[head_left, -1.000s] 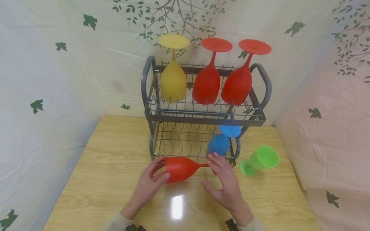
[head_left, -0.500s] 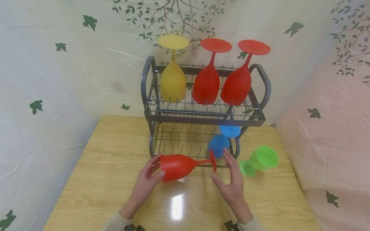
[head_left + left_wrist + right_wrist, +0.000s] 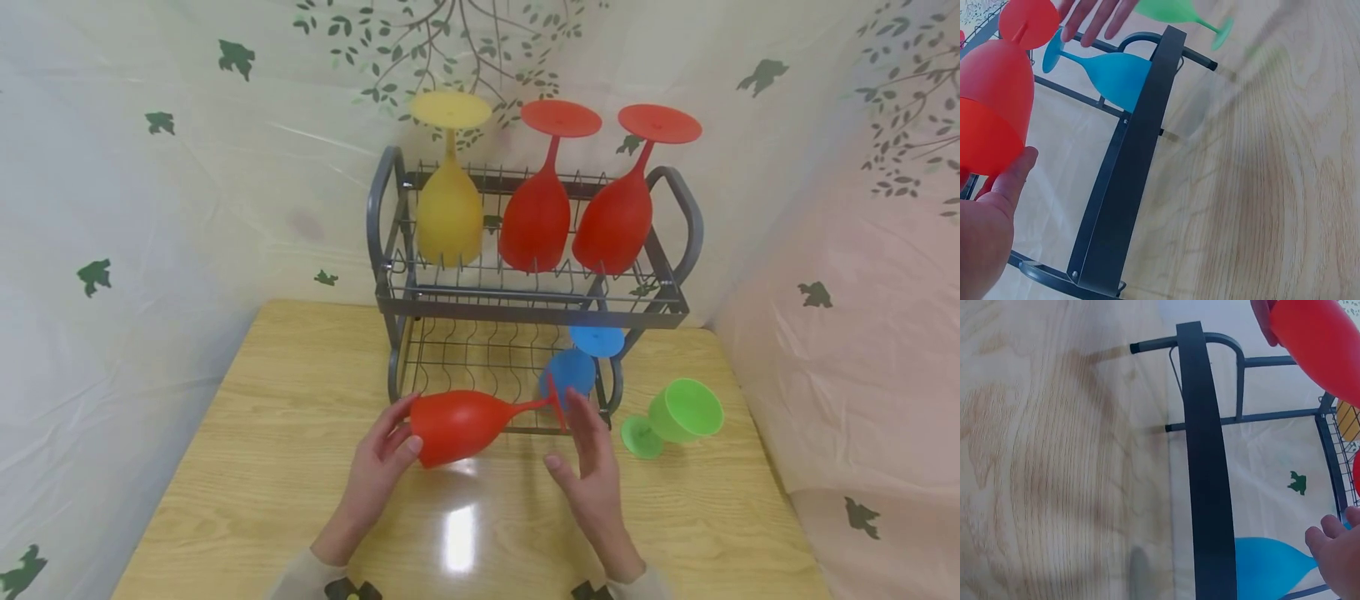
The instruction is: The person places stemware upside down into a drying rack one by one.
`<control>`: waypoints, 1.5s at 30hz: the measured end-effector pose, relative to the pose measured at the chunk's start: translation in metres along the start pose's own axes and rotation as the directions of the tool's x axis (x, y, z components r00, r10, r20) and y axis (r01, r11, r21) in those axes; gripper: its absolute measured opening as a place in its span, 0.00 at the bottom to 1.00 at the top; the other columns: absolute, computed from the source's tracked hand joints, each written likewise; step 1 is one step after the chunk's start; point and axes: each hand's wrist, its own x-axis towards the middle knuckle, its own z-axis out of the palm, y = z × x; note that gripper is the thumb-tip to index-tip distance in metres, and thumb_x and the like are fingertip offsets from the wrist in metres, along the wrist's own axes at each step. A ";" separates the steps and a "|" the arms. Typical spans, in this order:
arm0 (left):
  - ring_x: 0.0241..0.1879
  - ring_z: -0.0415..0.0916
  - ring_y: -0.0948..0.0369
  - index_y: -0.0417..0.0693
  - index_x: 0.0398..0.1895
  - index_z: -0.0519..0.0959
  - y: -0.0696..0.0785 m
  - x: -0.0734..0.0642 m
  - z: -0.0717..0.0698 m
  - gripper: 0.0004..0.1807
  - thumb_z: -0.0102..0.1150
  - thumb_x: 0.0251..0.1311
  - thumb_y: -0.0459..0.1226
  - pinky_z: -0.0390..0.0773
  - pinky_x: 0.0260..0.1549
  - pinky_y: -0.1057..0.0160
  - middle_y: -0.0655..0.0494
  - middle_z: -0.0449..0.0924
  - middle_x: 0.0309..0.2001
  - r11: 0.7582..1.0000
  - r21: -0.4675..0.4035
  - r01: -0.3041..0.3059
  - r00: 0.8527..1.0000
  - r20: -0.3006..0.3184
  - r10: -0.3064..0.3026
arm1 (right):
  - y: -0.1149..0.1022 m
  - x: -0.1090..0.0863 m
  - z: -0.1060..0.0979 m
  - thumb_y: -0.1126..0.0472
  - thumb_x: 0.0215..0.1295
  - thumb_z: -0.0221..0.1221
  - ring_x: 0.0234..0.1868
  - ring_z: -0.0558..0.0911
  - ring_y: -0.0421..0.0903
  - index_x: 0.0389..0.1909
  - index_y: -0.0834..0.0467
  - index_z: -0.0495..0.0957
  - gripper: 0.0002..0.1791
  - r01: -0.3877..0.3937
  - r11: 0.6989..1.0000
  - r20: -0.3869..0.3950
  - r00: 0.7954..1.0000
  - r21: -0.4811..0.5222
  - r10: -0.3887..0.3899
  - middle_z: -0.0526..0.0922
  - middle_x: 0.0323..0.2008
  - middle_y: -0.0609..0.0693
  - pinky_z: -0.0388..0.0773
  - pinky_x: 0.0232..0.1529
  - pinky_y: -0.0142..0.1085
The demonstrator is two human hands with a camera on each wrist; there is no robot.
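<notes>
My left hand [image 3: 375, 471] grips a red plastic wine goblet [image 3: 459, 427] by the bowl near its rim, thumb on the near side and fingers behind. The goblet lies sideways in the air before the rack's lower tier, its stem pointing right and a little up. Close by its round foot, my right hand [image 3: 592, 479] has its fingers extended and thumb apart, holding nothing. Behind that foot a blue goblet [image 3: 564, 375] leans upside down at the right end of the lower tier. In the left wrist view, the left thumb [image 3: 1013, 178] presses the red bowl.
A dark two-tier dish rack [image 3: 532, 312] stands at the back of the wooden table [image 3: 247, 433]. On its upper tier, a yellow goblet [image 3: 450, 217] and two red goblets [image 3: 536, 221] stand upside down. A green goblet [image 3: 686, 410] lies tilted right of the rack.
The red goblet has shifted slightly left and its foot end has tipped upward. My right hand has moved off the stem and foot, which it partly covered before, to their right.
</notes>
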 end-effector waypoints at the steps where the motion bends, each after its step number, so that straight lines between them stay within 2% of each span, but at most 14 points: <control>1: 0.62 0.78 0.63 0.39 0.77 0.63 0.000 0.000 0.000 0.32 0.54 0.71 0.29 0.84 0.53 0.59 0.41 0.68 0.70 1.000 -0.003 -0.006 1.000 0.000 0.006 | 0.000 0.000 0.001 0.78 0.57 0.61 0.77 0.65 0.47 0.78 0.63 0.59 0.45 -0.013 1.000 0.002 1.000 0.020 0.013 0.64 0.77 0.59 0.62 0.75 0.36; 4: 0.61 0.79 0.61 0.39 0.77 0.63 0.000 0.001 0.003 0.32 0.53 0.70 0.29 0.84 0.52 0.57 0.42 0.69 0.69 0.999 -0.024 -0.021 1.000 0.001 0.021 | 0.000 -0.001 0.005 0.77 0.59 0.62 0.76 0.67 0.46 0.78 0.64 0.59 0.44 -0.055 0.996 0.006 0.998 0.075 0.055 0.66 0.76 0.55 0.62 0.75 0.34; 8: 0.61 0.80 0.59 0.42 0.77 0.64 0.001 0.002 0.007 0.31 0.53 0.71 0.29 0.85 0.51 0.56 0.43 0.69 0.69 0.999 -0.039 -0.038 0.999 -0.003 0.038 | -0.001 -0.002 0.010 0.73 0.62 0.65 0.74 0.69 0.48 0.77 0.65 0.60 0.42 -0.091 0.990 0.012 0.996 0.105 0.091 0.71 0.74 0.53 0.64 0.74 0.36; 15: 0.61 0.79 0.59 0.43 0.77 0.64 0.001 0.004 0.013 0.31 0.53 0.71 0.30 0.85 0.52 0.56 0.39 0.67 0.70 0.997 -0.057 -0.044 0.999 -0.001 0.044 | 0.000 -0.001 0.018 0.65 0.65 0.68 0.73 0.72 0.48 0.77 0.63 0.63 0.41 -0.075 0.993 0.049 0.996 0.096 0.071 0.73 0.72 0.57 0.67 0.72 0.38; 21: 0.62 0.79 0.60 0.43 0.77 0.64 0.001 0.006 0.019 0.31 0.54 0.71 0.30 0.84 0.52 0.55 0.39 0.67 0.70 0.997 -0.066 -0.047 0.999 0.016 0.048 | 0.000 0.003 0.025 0.59 0.68 0.67 0.73 0.71 0.46 0.74 0.65 0.64 0.38 -0.056 0.989 0.086 0.995 0.135 0.045 0.72 0.72 0.58 0.66 0.73 0.39; 27: 0.63 0.77 0.61 0.42 0.77 0.63 0.000 0.009 0.024 0.32 0.55 0.70 0.29 0.83 0.54 0.55 0.39 0.66 0.71 0.995 -0.081 -0.053 0.998 0.036 0.056 | -0.002 0.005 0.033 0.59 0.68 0.68 0.70 0.74 0.44 0.72 0.72 0.64 0.38 -0.046 0.983 0.102 0.994 0.177 0.028 0.75 0.69 0.52 0.69 0.71 0.37; 33: 0.64 0.77 0.59 0.44 0.78 0.63 -0.001 0.011 0.028 0.33 0.56 0.71 0.29 0.83 0.54 0.54 0.38 0.65 0.72 0.993 -0.096 -0.074 0.996 0.038 0.078 | -0.005 0.006 0.040 0.60 0.68 0.67 0.68 0.76 0.43 0.71 0.72 0.65 0.36 -0.080 0.986 0.087 0.994 0.149 0.067 0.78 0.67 0.50 0.73 0.68 0.35; 42: 0.65 0.76 0.59 0.41 0.78 0.63 -0.004 0.011 0.034 0.33 0.57 0.71 0.31 0.83 0.55 0.56 0.38 0.65 0.73 0.991 -0.111 -0.078 0.997 0.001 0.079 | -0.011 0.009 0.048 0.73 0.64 0.62 0.68 0.76 0.43 0.71 0.71 0.64 0.34 -0.139 0.984 0.052 0.990 0.112 0.133 0.75 0.68 0.59 0.73 0.67 0.37; 45: 0.66 0.76 0.59 0.44 0.78 0.62 -0.007 0.011 0.036 0.33 0.57 0.71 0.31 0.83 0.55 0.55 0.40 0.65 0.74 0.992 -0.106 -0.063 0.998 0.003 0.064 | -0.013 0.010 0.050 0.74 0.65 0.62 0.68 0.77 0.42 0.70 0.70 0.65 0.32 -0.183 0.980 0.028 0.983 0.081 0.181 0.75 0.67 0.62 0.74 0.66 0.35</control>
